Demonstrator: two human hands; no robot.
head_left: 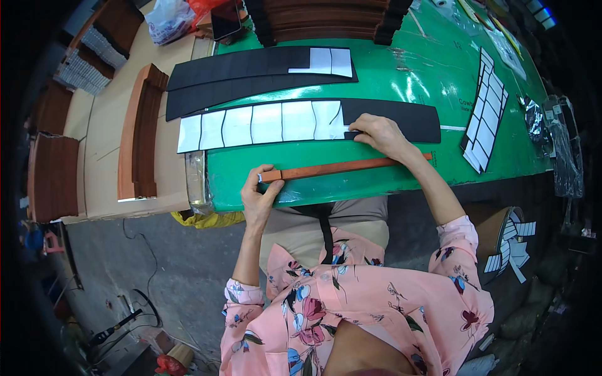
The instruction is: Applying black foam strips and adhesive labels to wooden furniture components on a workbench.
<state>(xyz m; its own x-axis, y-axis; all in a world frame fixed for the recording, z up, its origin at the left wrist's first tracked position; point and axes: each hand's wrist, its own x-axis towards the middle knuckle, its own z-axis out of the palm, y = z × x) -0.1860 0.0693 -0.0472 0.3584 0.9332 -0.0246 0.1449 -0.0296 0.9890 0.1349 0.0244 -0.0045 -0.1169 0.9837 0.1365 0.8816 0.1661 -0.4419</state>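
Where the green surface (433, 69) meets the person's lap, a long reddish-brown wooden strip (345, 168) lies along the near edge, running left to right.

Left hand (258, 194): closed round the strip's left end, thumb on top and fingers (251, 188) curled under it at the rim of the surface.

Right hand (379, 135): resting palm down on a long black strip (389, 119), fingertips (359, 133) pressed flat at the seam where the last white rectangular sheet (329, 119) ends and bare black begins. The fingers are close together and flat, gripping nothing. The right forearm crosses over the wooden strip's far part.

White sheets (251, 125): a row of them covers the left portion of the black strip, edge to edge, overhanging the surface's left end.

Further black strips (251, 75): two more, beyond the first, the farther one carrying two white sheets (331, 61) at its right end.

Right side of the surface: a slanted black strip with white sheets (484, 113), and crumpled clear plastic film (533, 119) near the edge.

Left of the surface: a tan bench with stacks of brown wooden strips (141, 131), more stacks (53, 175) beyond.

Far edge: a dark stack of strips (326, 19), a phone (226, 19), a plastic bag (168, 19).

Floor, right: a bin of peeled white backing scraps (511, 244).
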